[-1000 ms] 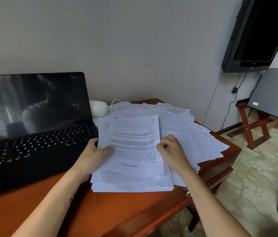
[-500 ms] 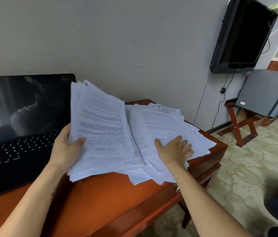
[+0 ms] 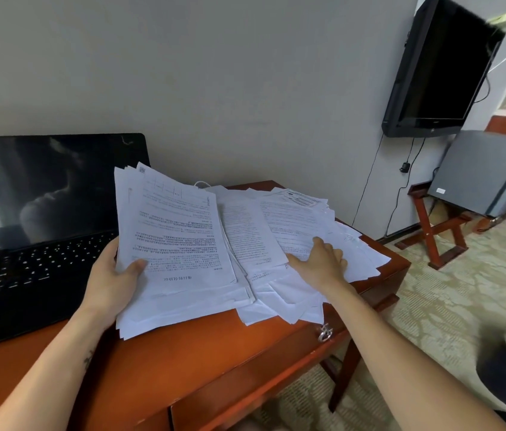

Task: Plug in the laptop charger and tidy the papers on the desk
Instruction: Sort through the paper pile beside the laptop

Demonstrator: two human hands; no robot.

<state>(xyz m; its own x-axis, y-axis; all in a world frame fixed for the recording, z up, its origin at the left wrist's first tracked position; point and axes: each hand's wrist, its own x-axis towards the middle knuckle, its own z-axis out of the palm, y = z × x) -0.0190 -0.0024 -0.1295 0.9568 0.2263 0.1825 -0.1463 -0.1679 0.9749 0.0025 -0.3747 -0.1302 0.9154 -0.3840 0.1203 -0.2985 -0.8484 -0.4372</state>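
A person works at a reddish-brown wooden desk [image 3: 202, 353]. Their left hand [image 3: 111, 284] grips a thick stack of white printed papers [image 3: 174, 244], with the thumb curled over the front sheet. The stack is tilted up just beside an open black laptop [image 3: 43, 231]. Their right hand [image 3: 320, 265] lies flat, fingers spread and straight, on loose white printed sheets [image 3: 295, 219] strewn over the desk's right end. A thin white cable loop [image 3: 202, 183] shows behind the papers.
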